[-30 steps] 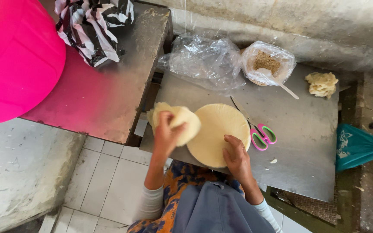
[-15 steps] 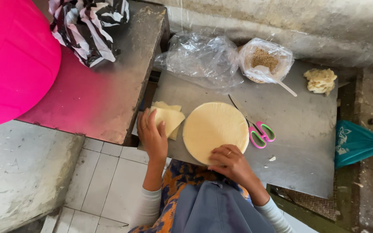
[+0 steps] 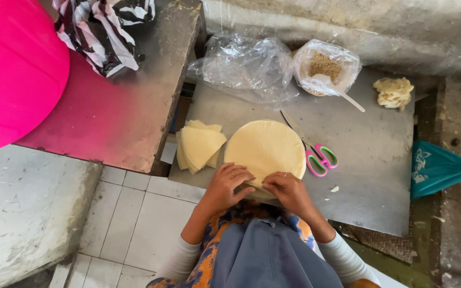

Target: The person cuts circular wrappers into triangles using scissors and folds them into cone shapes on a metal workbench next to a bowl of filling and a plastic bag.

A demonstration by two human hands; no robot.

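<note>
A round stack of pale yellow wrapper sheets [image 3: 265,146] lies on a grey metal board [image 3: 369,154]. My left hand [image 3: 225,186] and my right hand [image 3: 289,189] both rest on the stack's near edge, fingertips pinching at the top sheet. Left of the stack sits a small pile of cut, wedge-shaped wrapper pieces [image 3: 198,146]. Scissors with pink and green handles [image 3: 316,152] lie just right of the stack.
A bowl of brown filling in clear plastic [image 3: 324,66] with a white spoon [image 3: 342,93] stands at the back. A crumpled clear bag [image 3: 246,64], a dough lump [image 3: 394,92], a pink basin [image 3: 12,69], a striped cloth [image 3: 102,26] and a teal bag [image 3: 438,168] surround the board.
My left hand set the wedge pieces down on the pile at the left and came back to the round stack. Both hands now meet at its near edge.
</note>
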